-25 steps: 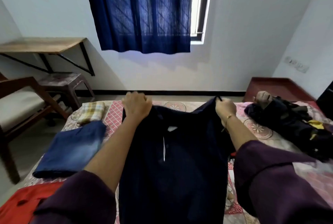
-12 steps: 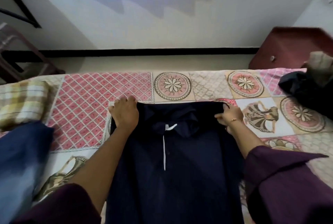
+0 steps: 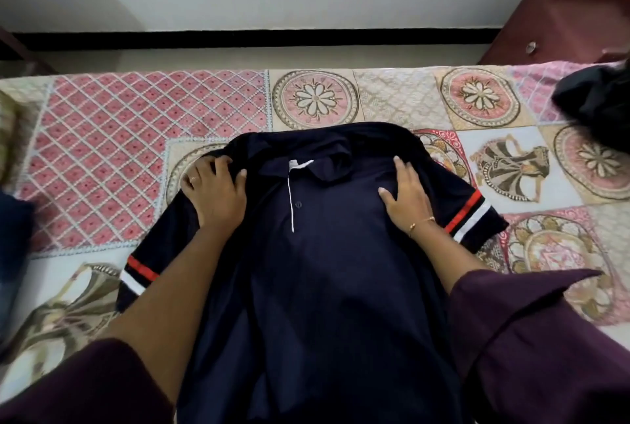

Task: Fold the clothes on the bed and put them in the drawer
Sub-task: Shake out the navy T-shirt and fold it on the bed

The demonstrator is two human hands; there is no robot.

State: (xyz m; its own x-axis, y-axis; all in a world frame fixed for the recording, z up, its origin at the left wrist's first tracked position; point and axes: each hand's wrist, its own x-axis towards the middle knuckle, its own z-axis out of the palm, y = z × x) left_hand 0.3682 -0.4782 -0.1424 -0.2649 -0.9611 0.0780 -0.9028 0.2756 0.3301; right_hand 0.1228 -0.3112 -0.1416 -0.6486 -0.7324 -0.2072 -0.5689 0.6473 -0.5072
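Fingers spread flat, left hand (image 3: 214, 189) and right hand (image 3: 406, 197) pressing navy polo shirt (image 3: 317, 263), collar pointing away, long axis toward viewer

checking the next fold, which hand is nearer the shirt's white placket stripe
Left. The left hand lies just left of the white placket stripe; the right hand rests farther off, on its other side.

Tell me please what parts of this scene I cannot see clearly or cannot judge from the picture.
All in the head view:
- Hem of the navy polo shirt: cut off by the bottom edge.
- Shirt's shoulders: partly covered by the left hand and the right hand.
- Dark clothes pile: blurred, cut off by the right edge; items cannot be counted.
- Blue garment: blurred, cut off by the left edge.
- Red-brown drawer unit: blurred; open or closed is unclear.
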